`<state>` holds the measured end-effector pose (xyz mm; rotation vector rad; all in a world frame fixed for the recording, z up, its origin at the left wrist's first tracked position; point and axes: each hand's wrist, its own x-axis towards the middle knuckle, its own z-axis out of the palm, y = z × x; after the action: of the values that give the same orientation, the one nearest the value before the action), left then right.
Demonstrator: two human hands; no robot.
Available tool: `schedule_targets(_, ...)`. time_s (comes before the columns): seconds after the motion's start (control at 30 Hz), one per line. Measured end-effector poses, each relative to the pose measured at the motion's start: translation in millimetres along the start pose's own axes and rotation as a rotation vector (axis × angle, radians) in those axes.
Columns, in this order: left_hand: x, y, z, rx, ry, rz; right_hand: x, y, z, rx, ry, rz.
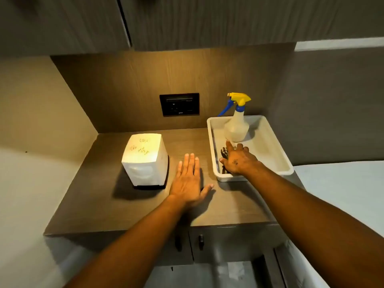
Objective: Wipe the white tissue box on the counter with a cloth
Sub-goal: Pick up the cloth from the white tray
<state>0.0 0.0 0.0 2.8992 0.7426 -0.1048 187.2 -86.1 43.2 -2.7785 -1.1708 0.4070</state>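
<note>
The tissue box (pixel 144 161) stands upright on the tabletop (pixel 128 206), just to the left of the left hand (pixel 190 179) and a little further from the person; its long axis goes up, and a rounded front face looks toward the person. The left hand lies flat with the palm down and fingers spread, grasping nothing, and a narrow gap stays between it and the box. The right hand (pixel 239 161) reaches into the white tray (pixel 276 154) on the right side, with its fingers open over a dark cloth (pixel 224 154) which lies on the tray floor; I cannot tell if the fingers already pinch the cloth or only touch it. Beyond the right hand a spray bottle (pixel 236 125) stands in the far end of the same tray. So the box is near the left hand but well apart from the right one, with the left hand between them. I judge that the cloth must first be lifted and then carried leftward across the tabletop, over or around the left hand, to reach the box
</note>
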Motion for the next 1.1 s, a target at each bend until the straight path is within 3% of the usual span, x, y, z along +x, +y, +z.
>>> schedule_targets(0.37,17,-5,16,-0.058,-0.1,-0.036,23,9,15,-0.043,-0.016,-0.058)
schedule_targets(0.6,19,-7,9,-0.052,-0.111,-0.016,27,15,12,0.138,0.037,-0.026)
schedule_targets(0.87,12,-7,-43,0.017,-0.011,0.001,11,-2,-43,0.327,0.175,-0.081)
schedule_targets(1.1,-3,-18,-111,-0.013,0.195,0.077,1,-53,-80,0.398,0.264,-0.267)
